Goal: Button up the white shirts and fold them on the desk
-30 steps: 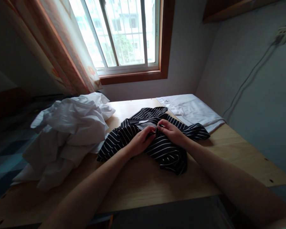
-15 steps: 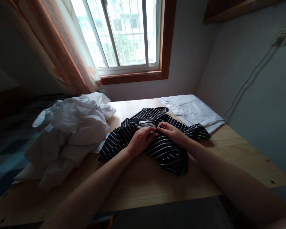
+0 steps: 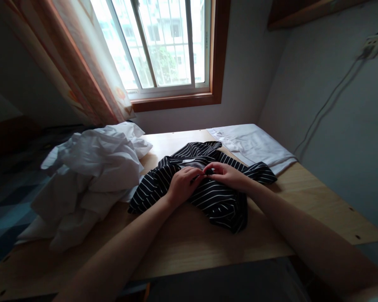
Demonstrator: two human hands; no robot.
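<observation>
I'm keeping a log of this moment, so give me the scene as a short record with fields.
Left hand: pinches striped garment near its neck opening
Right hand: close to the left, at the same garment
Garment: black with white stripes, loosely spread on wooden table
Left side: crumpled white cloth
Right side, farther back: flat white cloth
Background: window, curtain

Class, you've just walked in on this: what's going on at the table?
A person's left hand and right hand meet over a black garment with white stripes, both appearing to pinch its cloth near the neck opening. It lies rumpled on a wooden table. To its left is a crumpled white heap of cloth; a flatter white cloth lies at the back right.
</observation>
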